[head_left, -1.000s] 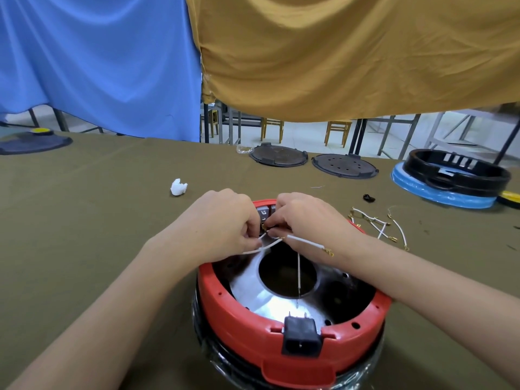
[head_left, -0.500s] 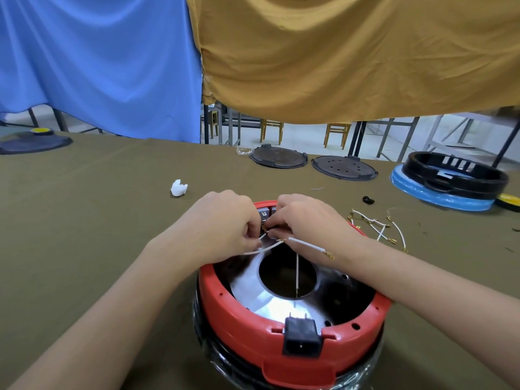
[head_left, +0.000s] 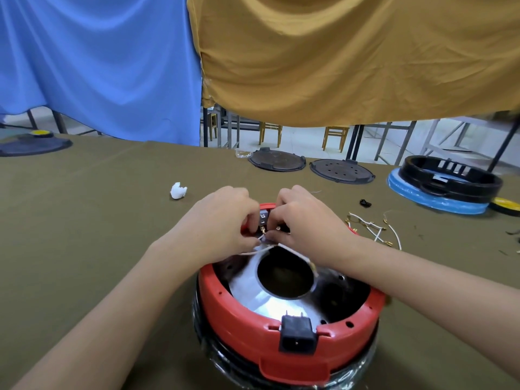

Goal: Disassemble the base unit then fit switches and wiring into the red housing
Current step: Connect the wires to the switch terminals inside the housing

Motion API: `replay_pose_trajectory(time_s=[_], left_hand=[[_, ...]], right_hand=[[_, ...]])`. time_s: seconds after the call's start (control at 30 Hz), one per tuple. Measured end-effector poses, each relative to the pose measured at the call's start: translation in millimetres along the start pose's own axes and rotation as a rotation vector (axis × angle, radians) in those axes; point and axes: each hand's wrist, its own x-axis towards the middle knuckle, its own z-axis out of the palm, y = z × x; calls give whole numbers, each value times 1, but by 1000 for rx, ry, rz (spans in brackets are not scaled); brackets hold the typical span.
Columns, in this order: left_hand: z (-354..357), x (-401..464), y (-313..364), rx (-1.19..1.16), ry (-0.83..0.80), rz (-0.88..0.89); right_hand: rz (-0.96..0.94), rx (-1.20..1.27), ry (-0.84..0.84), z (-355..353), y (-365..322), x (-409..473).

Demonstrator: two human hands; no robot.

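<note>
Red plastic made the round housing [head_left: 233, 319], which sat close to the person on the olive cloth table [head_left: 84, 235]. A black plug socket [head_left: 297, 334] was clipped into its near rim. Inside lay a shiny metal plate with a round hole [head_left: 284, 277].

At the far rim, both hands worked close together at a small dark switch block [head_left: 263, 219]. The left hand [head_left: 222, 223] had its fingers curled and pinched a thin white wire with a gold tip [head_left: 260, 250]. The right hand [head_left: 305, 220] was curled too and seemed to pinch another white wire, but its fingertips were hidden.

The tiny gold tip could bend or slip off the pin if pushed crooked. A hard tug could pull the switch out of the rim. The two wires crossed, so they could end up on the wrong pins.

Farther right lay loose white wires [head_left: 377, 229]. A white crumpled scrap [head_left: 178, 190] lay off to the left. At the back sat two dark round lids [head_left: 309, 164] and a black ring on a blue base [head_left: 447, 184].
</note>
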Motion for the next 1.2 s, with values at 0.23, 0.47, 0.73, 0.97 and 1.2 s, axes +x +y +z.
replay_pose_trajectory(time_s=[0.23, 0.47, 0.73, 0.97, 1.2], left_hand=[[1, 17, -1, -14, -155, -92], [9, 23, 1, 97, -139, -77], [12, 23, 1, 114, -103, -72], [13, 24, 2, 160, -108, -76], [11, 25, 3, 156, -125, -96]], right_hand=[[-16, -64, -73, -6, -1, 7], [-14, -47, -47, 0, 3, 5], [14, 6, -13, 2, 4, 5], [146, 99, 95, -5, 8, -1], [186, 11, -2, -6, 7, -5]])
